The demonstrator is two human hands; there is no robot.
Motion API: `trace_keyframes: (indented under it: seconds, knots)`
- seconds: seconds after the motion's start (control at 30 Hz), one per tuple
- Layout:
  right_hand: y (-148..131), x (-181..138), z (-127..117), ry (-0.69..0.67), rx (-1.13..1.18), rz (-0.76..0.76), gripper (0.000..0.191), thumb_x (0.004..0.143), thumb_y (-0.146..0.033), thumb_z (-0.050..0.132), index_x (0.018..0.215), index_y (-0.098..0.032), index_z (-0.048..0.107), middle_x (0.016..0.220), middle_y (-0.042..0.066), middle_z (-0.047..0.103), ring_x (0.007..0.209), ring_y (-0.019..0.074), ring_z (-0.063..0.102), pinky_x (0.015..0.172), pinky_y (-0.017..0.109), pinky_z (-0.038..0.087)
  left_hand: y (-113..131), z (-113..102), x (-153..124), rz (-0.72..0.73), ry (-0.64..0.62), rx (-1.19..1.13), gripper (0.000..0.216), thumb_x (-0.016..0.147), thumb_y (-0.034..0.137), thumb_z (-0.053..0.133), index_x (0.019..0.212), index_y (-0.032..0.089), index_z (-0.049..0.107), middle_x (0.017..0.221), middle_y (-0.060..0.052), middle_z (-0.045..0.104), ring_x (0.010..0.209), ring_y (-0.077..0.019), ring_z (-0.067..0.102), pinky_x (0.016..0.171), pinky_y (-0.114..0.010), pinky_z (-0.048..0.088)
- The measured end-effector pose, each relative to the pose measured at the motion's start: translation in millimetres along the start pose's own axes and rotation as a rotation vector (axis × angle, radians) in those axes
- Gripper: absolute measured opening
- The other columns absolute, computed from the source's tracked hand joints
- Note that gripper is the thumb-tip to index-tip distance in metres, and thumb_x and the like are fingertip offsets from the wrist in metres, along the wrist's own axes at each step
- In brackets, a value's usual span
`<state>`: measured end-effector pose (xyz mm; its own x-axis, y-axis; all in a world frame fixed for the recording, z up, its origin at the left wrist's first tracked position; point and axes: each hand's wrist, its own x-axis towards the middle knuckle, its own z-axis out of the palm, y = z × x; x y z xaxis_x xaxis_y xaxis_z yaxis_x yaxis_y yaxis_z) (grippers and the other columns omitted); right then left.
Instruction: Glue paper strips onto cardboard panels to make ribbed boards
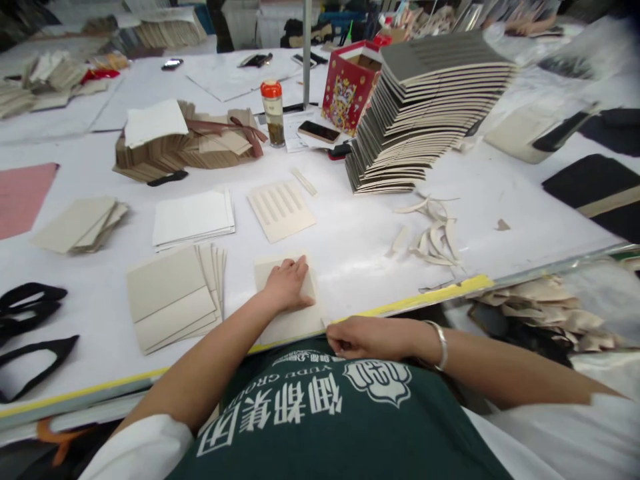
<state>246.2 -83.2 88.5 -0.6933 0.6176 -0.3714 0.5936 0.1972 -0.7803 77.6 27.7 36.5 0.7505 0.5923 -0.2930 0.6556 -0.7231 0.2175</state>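
My left hand (287, 287) lies flat on a beige card sheet (273, 330) at the table's front edge, fingers spread and thumb apart. Close by on the right, my right hand (357, 335) is closed at the sheet's lower right corner. A small pale bit shows by its fingertips; what the fingers hold is mostly hidden. Just beyond the left hand is a beige card with several raised bars (280, 208), with narrow pale strips (304, 181) behind it. To the left sit a fanned stack of folded beige cards (173, 297) and a stack of white sheets (193, 219).
A tall, leaning stack of grey-covered boards (425, 100) stands at right, near curled scraps (435, 237). Behind are a red box (347, 87), an orange-lidded bottle (273, 115), a phone (319, 131) and bundled cards (190, 147). Black straps (35, 360) lie far left.
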Motion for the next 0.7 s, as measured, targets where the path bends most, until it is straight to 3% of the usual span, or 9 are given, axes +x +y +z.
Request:
trace_keyframes:
  seconds: [0.07,0.13,0.2,0.27,0.33,0.43,0.5,0.6,0.7]
  knots:
    - [11,-36,3,0.239,0.064,0.144,0.013,0.079,-0.02,0.043,0.089,-0.018,0.051,0.071,-0.001,0.058,0.06,0.0089,0.05,0.055,0.018,0.038,-2,1,-4,0.015,-0.009,0.002,0.072,0.062,0.049,0.062,0.122,0.018,0.037,0.14,-0.011,0.028,0.119,-0.0311,0.03,0.091,-0.046,0.033]
    - [35,-63,-12,0.608,-0.031,0.379,0.017,0.081,-0.023,0.041,0.094,-0.018,0.05,0.075,0.001,0.059,0.062,0.0111,0.052,0.058,0.022,0.041,-6,4,-10,0.041,-0.013,-0.005,0.067,0.066,0.046,0.059,0.123,0.018,0.037,0.141,-0.01,0.026,0.122,-0.0297,0.029,0.094,-0.046,0.031]
    - [60,-69,-36,0.891,-0.25,0.599,0.018,0.079,-0.023,0.045,0.094,-0.017,0.053,0.087,0.007,0.059,0.069,0.015,0.055,0.065,0.027,0.043,-10,8,-15,0.062,-0.003,-0.026,0.06,0.072,0.043,0.055,0.124,0.019,0.037,0.141,-0.009,0.027,0.124,-0.027,0.028,0.097,-0.044,0.03]
    - [75,-50,-55,1.016,-0.452,0.675,0.022,0.077,-0.023,0.049,0.097,-0.016,0.054,0.099,0.012,0.057,0.082,0.0197,0.056,0.074,0.031,0.042,-14,9,-15,0.055,0.035,-0.055,0.047,0.079,0.037,0.049,0.121,0.018,0.04,0.138,-0.008,0.033,0.123,-0.0236,0.032,0.098,-0.039,0.03]
    - [75,-12,-63,0.96,-0.474,0.608,0.022,0.078,-0.026,0.049,0.097,-0.016,0.055,0.099,0.011,0.059,0.086,0.0198,0.057,0.075,0.029,0.042,-17,8,-8,0.013,0.095,-0.081,0.032,0.083,0.029,0.043,0.112,0.017,0.048,0.132,-0.007,0.042,0.117,-0.0208,0.04,0.096,-0.035,0.032]
    - [64,55,-61,0.668,-0.165,0.489,0.017,0.081,-0.029,0.046,0.084,-0.017,0.058,0.074,0.002,0.064,0.059,0.011,0.059,0.06,0.021,0.044,-21,2,11,-0.074,0.164,-0.11,0.021,0.081,0.019,0.041,0.097,0.017,0.054,0.111,-0.007,0.057,0.1,-0.0195,0.052,0.088,-0.032,0.039]
    - [60,90,-58,0.546,0.005,0.494,0.016,0.08,-0.027,0.047,0.075,-0.016,0.057,0.063,0.001,0.063,0.048,0.0089,0.057,0.053,0.019,0.044,-24,-3,25,-0.099,0.181,-0.14,0.02,0.078,0.016,0.042,0.094,0.018,0.054,0.098,-0.005,0.061,0.092,-0.0187,0.055,0.082,-0.03,0.042]
    - [64,113,-58,0.466,0.233,0.563,0.014,0.077,-0.023,0.049,0.068,-0.014,0.056,0.057,0.004,0.063,0.046,0.011,0.058,0.047,0.02,0.045,-29,-8,40,-0.081,0.18,-0.219,0.028,0.074,0.012,0.045,0.1,0.018,0.052,0.094,-0.003,0.061,0.086,-0.0163,0.056,0.076,-0.027,0.043]
    - [69,114,-61,0.47,0.418,0.603,0.01,0.074,-0.02,0.052,0.067,-0.013,0.056,0.06,0.006,0.065,0.049,0.0129,0.06,0.045,0.02,0.047,-33,-12,51,-0.062,0.126,-0.287,0.035,0.07,0.009,0.046,0.104,0.017,0.049,0.09,-0.002,0.062,0.08,-0.0145,0.058,0.072,-0.025,0.044]
